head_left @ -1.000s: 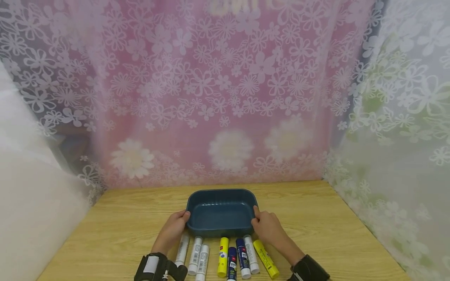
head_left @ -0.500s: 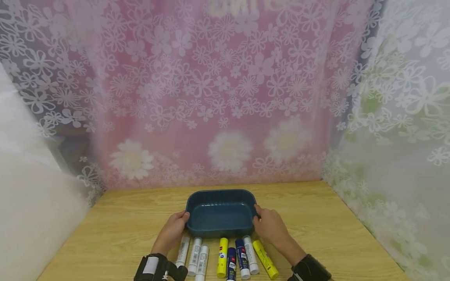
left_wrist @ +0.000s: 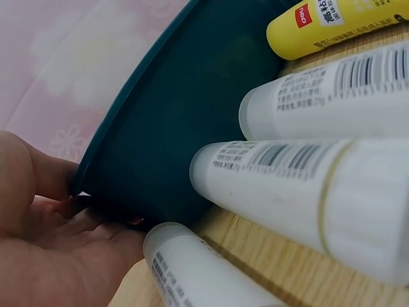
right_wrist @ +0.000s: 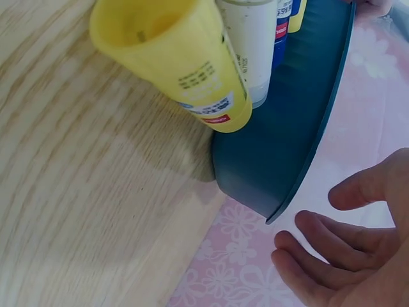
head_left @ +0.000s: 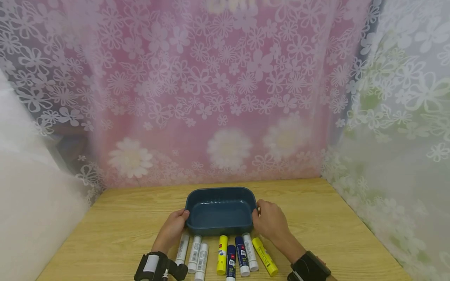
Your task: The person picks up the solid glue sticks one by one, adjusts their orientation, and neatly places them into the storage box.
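Note:
A dark teal rectangular dish (head_left: pixel 221 216) sits on the wooden table, its inside bare. My left hand (head_left: pixel 171 231) grips its left end, thumb at the rim and fingers underneath, as the left wrist view shows. At the opposite end is my right hand (head_left: pixel 272 223); in the right wrist view its loosely bent fingers stand apart from the dish's corner. Glue sticks lie in a row before the dish: three white ones (head_left: pixel 195 254) on the left, then a yellow one (head_left: pixel 222 254), two navy ones (head_left: pixel 241 255), another white one (head_left: pixel 250 253) and a slanted yellow one (head_left: pixel 265 257).
The wooden table (head_left: pixel 316 230) reaches back to a pink flowered curtain (head_left: pixel 228 97). Translucent flowered sheets hang at the left (head_left: pixel 35 175) and right (head_left: pixel 397 164). Each wrist wears a black band, the left one (head_left: pixel 154 267) lying close to the white glue sticks.
My right hand has loosened from the dish's right end and its fingers have spread away from the rim. The left hand, dish and glue sticks stay in place.

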Motion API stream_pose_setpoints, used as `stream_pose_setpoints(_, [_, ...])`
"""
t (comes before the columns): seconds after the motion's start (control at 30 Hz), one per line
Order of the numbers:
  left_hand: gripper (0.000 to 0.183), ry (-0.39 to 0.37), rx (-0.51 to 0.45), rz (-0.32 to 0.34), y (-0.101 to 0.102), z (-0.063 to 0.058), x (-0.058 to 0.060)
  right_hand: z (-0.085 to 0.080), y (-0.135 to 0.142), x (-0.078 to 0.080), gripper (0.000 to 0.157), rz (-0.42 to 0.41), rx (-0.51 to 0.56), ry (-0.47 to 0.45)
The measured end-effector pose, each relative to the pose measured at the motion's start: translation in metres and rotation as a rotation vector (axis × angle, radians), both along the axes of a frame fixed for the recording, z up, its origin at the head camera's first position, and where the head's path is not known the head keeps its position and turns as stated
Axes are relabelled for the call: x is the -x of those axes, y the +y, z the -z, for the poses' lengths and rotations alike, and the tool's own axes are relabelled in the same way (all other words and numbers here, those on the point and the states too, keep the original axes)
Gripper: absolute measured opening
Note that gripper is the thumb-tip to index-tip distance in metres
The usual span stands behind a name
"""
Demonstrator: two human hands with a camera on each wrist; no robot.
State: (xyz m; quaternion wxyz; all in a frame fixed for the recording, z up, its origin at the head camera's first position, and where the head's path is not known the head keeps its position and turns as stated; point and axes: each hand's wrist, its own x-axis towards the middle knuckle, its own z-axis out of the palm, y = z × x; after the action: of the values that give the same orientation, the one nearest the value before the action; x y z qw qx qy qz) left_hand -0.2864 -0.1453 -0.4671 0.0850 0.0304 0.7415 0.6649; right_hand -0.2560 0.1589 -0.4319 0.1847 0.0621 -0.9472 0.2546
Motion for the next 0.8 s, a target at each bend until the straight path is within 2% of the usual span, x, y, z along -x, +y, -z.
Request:
stream_pose_setpoints(0.1, [0.053, 0.007, 0.005, 0.001, 0.000, 0.000, 0.000, -0.002, 0.001, -0.003, 0.010, 0.006, -0.026, -0.026])
stream_pose_setpoints(0.27, [0.052, 0.012, 0.000, -0.003, 0.000, 0.002, 0.001, -0.005, 0.004, -0.010, 0.008, 0.008, -0.093, -0.104])
stream_pose_setpoints(0.4, [0.052, 0.014, -0.004, -0.007, -0.001, 0.004, 0.001, -0.008, 0.006, -0.018, 0.013, -0.008, -0.136, -0.217])
stream_pose_setpoints(0.57, [0.052, 0.007, -0.010, -0.006, -0.001, 0.004, 0.001, -0.011, 0.007, -0.026, 0.017, -0.064, -0.147, -0.403])
stream_pose_setpoints(0.8, [0.053, 0.001, 0.000, 0.000, -0.002, 0.000, -0.001, -0.011, 0.005, -0.031, 0.017, -0.114, -0.149, -0.558])
